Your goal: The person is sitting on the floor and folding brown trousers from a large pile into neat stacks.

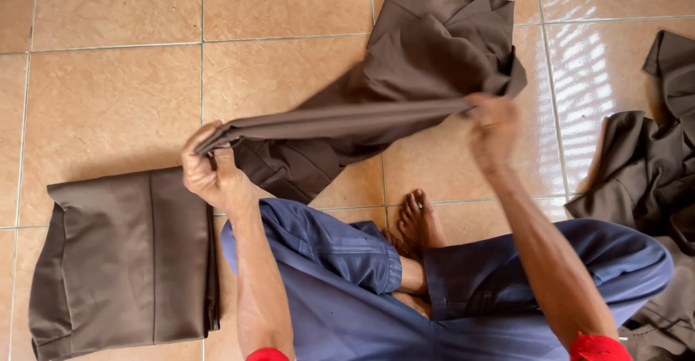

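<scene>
- Head view: tiled floor (108, 86) under a seated person in blue trousers (340, 274).
- Brown garment (427, 49), stretched taut above the floor between both hands.
- Folded brown garment (123, 259) lying left; heaped brown clothes (644, 173) right.
- Left hand (210, 173) and right hand (492, 126) each clench the garment's folded edge.

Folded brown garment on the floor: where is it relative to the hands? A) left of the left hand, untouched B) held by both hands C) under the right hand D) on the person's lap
A: the folded brown garment lies flat on the tile, left of the left hand; both that and the right hand grip a different brown garment.
</scene>
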